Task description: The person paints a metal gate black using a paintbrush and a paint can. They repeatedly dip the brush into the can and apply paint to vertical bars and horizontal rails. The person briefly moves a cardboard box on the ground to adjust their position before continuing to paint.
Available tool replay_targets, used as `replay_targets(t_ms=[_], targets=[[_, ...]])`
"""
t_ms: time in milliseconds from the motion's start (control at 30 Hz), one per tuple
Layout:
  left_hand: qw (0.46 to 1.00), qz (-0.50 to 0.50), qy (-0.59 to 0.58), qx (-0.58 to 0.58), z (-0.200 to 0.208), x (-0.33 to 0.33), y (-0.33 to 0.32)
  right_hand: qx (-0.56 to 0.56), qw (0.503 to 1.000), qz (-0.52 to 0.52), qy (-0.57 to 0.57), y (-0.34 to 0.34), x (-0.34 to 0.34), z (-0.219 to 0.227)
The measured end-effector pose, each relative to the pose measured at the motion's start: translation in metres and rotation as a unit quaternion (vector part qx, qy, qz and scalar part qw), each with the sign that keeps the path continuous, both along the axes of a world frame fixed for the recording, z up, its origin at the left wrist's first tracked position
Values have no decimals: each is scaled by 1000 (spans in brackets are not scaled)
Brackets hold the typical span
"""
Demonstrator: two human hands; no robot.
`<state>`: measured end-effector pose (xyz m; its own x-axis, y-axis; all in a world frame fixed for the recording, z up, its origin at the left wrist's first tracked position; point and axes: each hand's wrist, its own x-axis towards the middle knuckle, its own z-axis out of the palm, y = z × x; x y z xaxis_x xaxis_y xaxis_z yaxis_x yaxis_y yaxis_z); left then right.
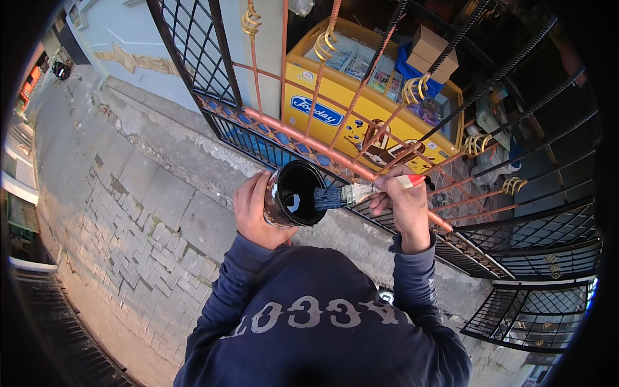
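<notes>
a dark can (276, 213) was held upright by the left hand (250, 209), with the fingers and palm wrapped around its outer side. its open mouth was turned toward the camera, and a pale reflection could be seen inside. the handle of a paintbrush (356, 193) was gripped by the right hand (407, 203), and the red and white end was left showing past the fingers. the dark-coated bristles were pointed left, at the can's right rim; whether that rim was touched could not be told. the can and brush were held in front of the chest, beside a metal fence (322, 153) with a copper-coloured rail and gold spiral ornaments. behind the bars, a yellow chest freezer (338, 85) and a cardboard box (427, 55) were seen. at left, the ground was covered with grey paving (148, 251).
</notes>
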<state>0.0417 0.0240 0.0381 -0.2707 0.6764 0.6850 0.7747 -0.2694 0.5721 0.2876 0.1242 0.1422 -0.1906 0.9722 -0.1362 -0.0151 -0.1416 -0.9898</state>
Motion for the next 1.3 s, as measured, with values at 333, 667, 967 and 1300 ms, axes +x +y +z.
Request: replay_targets(t_ms=[333,667,967,1300], targets=[[1000,-17,13,-20,-10,-35,14,75,995,37,-46,-2,-24,0],[999,-15,-30,-20,-13,-52,22,347,897,242,-126,8,-37,14],[998,-6,-41,-45,-15,-65,19,305,915,243,-104,10,-40,8],[994,-33,-46,-90,-24,-70,13,186,964,186,-33,3,-43,-12]])
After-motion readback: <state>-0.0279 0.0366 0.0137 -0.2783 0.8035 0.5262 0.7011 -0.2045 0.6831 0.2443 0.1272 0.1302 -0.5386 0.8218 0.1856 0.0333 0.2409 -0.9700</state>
